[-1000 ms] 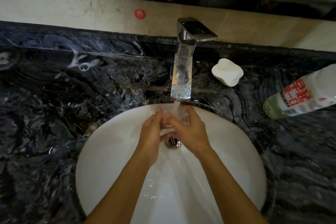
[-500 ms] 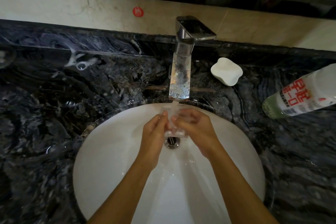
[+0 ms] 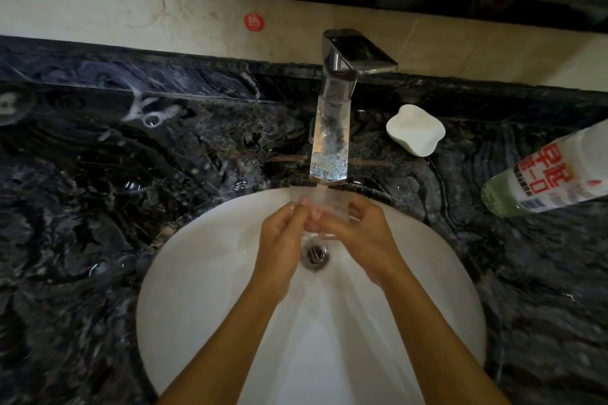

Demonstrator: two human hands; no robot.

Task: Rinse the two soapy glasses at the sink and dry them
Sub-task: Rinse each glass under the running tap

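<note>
A: One glass (image 3: 324,207) on view, clear, held under the tap (image 3: 332,128), directly above the drain (image 3: 315,254).

B: Hands?

A: Two. Left hand (image 3: 283,237) curled against the glass's left side, fingertips on its wall. Right hand (image 3: 362,233) wrapped around the right side, fingers closed on it. Both wet. The glass sits between them, tilted with its mouth away from the person.

B: Water?

A: Running. The stream (image 3: 320,194) falls from the spout just beyond the fingertips and lands on the glass.

B: Below the hands?

A: White sink (image 3: 204,289), round, set into a dark marbled surface (image 3: 98,190).

B: Other items?

A: Three on the surface. White soap dish (image 3: 415,130), beyond the right hand, beside the tap. Bottle (image 3: 546,181) with a red-printed label, well to the right of the right hand. Foam smear (image 3: 148,111) far beyond the left hand.

B: Second glass?

A: Cannot tell where it is.
</note>
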